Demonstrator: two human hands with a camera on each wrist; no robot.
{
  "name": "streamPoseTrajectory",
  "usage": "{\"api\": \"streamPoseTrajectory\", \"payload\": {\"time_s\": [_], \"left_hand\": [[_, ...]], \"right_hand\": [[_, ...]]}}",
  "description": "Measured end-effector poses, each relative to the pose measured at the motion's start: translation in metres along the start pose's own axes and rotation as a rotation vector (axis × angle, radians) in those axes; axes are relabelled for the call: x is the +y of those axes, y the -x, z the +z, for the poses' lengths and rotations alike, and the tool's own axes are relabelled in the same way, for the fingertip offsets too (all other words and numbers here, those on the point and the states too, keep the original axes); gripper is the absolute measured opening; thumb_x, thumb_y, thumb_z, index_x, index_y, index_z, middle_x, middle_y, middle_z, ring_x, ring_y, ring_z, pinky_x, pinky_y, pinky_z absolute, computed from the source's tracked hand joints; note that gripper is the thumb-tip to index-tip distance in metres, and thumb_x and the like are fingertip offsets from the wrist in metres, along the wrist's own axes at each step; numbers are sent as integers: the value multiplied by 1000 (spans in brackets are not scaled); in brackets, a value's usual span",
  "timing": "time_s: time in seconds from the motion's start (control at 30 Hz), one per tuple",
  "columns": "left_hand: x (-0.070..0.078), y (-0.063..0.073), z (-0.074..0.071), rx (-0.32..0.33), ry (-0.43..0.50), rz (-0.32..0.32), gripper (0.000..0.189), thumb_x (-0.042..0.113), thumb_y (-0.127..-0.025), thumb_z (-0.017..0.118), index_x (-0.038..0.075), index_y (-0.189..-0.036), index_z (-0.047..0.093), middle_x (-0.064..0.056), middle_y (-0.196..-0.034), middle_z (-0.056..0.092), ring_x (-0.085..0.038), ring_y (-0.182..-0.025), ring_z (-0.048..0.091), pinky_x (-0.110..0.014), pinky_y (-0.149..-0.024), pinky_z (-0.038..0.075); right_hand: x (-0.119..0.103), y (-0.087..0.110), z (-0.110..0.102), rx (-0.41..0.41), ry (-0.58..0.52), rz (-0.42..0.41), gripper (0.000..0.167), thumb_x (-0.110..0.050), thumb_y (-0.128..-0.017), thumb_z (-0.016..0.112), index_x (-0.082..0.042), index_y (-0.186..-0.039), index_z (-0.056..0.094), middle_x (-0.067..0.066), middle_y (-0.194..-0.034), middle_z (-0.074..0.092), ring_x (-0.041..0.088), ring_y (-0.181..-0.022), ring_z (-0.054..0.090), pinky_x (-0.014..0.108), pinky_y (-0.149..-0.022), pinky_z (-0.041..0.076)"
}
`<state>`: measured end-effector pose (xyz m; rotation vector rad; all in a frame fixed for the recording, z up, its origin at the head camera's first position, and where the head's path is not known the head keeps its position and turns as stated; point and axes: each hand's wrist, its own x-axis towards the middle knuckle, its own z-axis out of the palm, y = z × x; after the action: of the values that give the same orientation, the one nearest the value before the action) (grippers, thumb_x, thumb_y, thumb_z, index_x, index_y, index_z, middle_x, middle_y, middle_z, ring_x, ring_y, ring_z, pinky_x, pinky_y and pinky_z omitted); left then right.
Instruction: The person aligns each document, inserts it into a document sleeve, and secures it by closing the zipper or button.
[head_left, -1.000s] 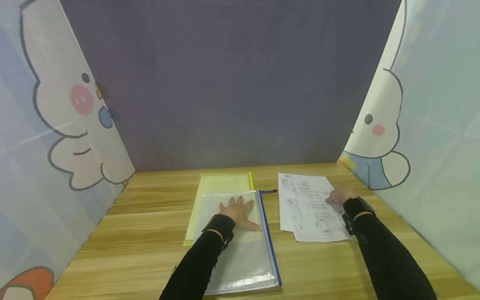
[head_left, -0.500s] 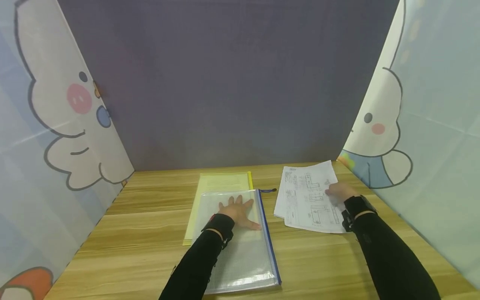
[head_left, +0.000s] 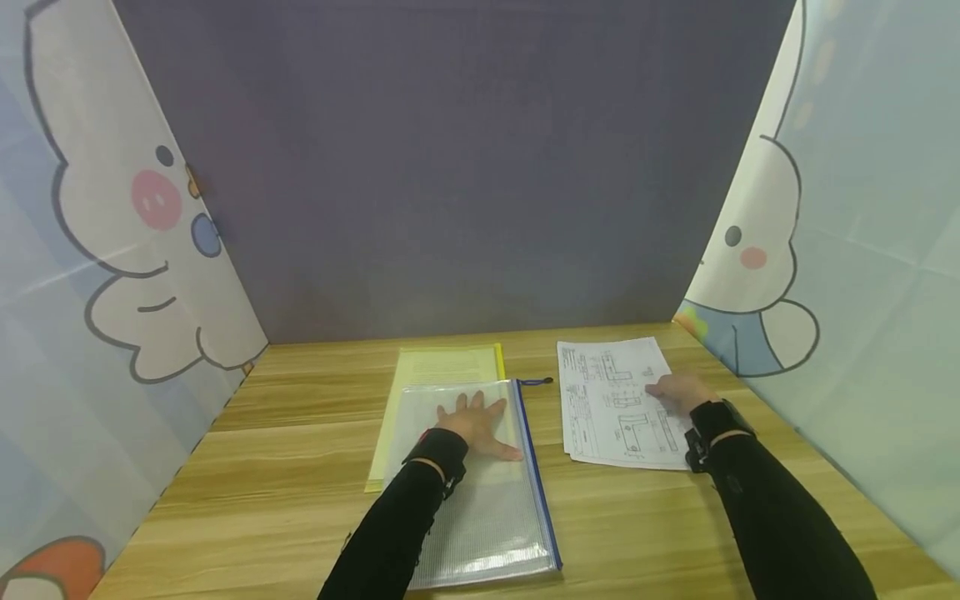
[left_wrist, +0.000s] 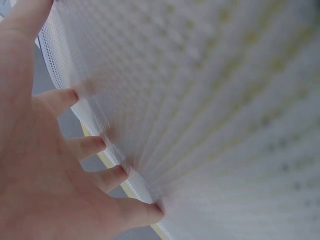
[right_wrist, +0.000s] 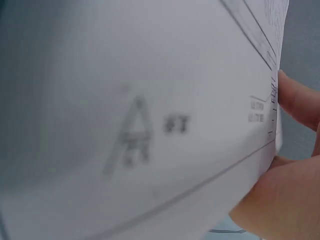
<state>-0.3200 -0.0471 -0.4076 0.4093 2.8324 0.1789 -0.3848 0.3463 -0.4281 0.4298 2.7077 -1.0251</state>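
A clear mesh zipper pouch (head_left: pixel 480 533) with a blue zip edge lies on the wooden table, partly over a pale yellow folder (head_left: pixel 453 362). Fingers spread, my left hand (head_left: pixel 472 427) rests on the pouch's upper half. In the left wrist view its fingertips (left_wrist: pixel 150 212) touch the mesh surface. To the right lie white paper sheets (head_left: pixel 611 408) printed with technical drawings, nearly lined up with a lower sheet showing slightly at the corner. My right hand (head_left: pixel 681 392) pinches the sheets at their right edge. Close up, lines and small print show on the paper (right_wrist: pixel 165 165).
A blue zip pull cord (head_left: pixel 536 382) sticks out from the pouch's top corner toward the sheets. A dark grey panel (head_left: pixel 472 167) stands behind the table (head_left: pixel 262 467). Cartoon-printed curtains (head_left: pixel 885 333) close off both sides.
My right hand swung the sheets up and back, then down again. The two sheets, clearly offset before, now lie almost squared. My left hand stays still on the pouch.
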Motion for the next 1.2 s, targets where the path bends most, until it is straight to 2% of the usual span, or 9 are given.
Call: {"api": "streamPoseTrajectory", "payload": {"time_s": [0.2,0.3,0.47,0.6,0.73,0.87,1.0,1.1,1.2], "left_hand": [[-2,-2,-2,-12,12,10,106,77,-78,69,27,-162,28,-16,-167,21,-45,-152,17,-76,-112,16],[-3,-2,-5,-25,23,17,106,76,-78,69,26,-163,28,-17,-167,20,-46,-152,15,-76,-113,14],[-7,-6,-8,-37,48,40,105,74,-81,68,24,-163,27,-19,-167,17,-46,-152,12,-74,-115,12],[-15,-12,-9,-4,81,61,96,65,-85,72,22,-161,33,-19,-165,24,-41,-152,18,-70,-117,14],[-23,-20,-12,11,135,90,84,52,-89,74,20,-158,40,-19,-163,31,-37,-151,25,-69,-117,16],[-29,-28,-13,-18,159,132,79,47,-92,72,20,-158,40,-19,-164,27,-37,-153,21,-69,-117,12],[-32,-40,-10,-27,165,158,77,45,-93,70,20,-159,38,-17,-166,23,-36,-154,16,-67,-119,8],[-26,-44,-7,27,135,158,75,41,-91,70,18,-157,42,-16,-165,27,-35,-153,20,-65,-120,10],[-8,-39,-7,133,43,130,66,38,-92,68,13,-151,49,-17,-156,42,-37,-144,38,-60,-116,29]], "right_hand": [[-1,-3,-3,-40,34,12,62,-33,-101,55,20,-133,47,35,-119,54,41,-99,56,53,-95,46],[0,-1,-5,-25,44,-12,59,-31,-101,55,20,-130,50,33,-114,56,41,-98,55,53,-92,46],[3,3,-4,-19,-20,13,53,-28,-100,58,19,-124,55,27,-107,58,39,-95,56,51,-90,46],[4,6,-5,-41,7,-6,58,-29,-101,57,20,-131,51,31,-117,57,40,-101,55,55,-97,44],[0,7,-5,-45,-25,41,66,-34,-101,57,18,-138,44,33,-124,51,42,-106,52,57,-102,41],[-1,6,-2,-24,-114,106,67,-34,-100,59,19,-138,43,31,-124,49,42,-107,50,57,-102,40],[-2,7,0,-16,-136,116,65,-31,-100,60,19,-139,43,34,-131,45,44,-113,46,58,-108,35],[-2,5,-1,-40,-133,105,66,-31,-100,59,18,-141,41,36,-137,42,45,-117,44,58,-112,32],[1,4,-5,-75,-129,79,66,-31,-100,58,18,-140,41,35,-133,45,44,-114,48,57,-109,35]]}}
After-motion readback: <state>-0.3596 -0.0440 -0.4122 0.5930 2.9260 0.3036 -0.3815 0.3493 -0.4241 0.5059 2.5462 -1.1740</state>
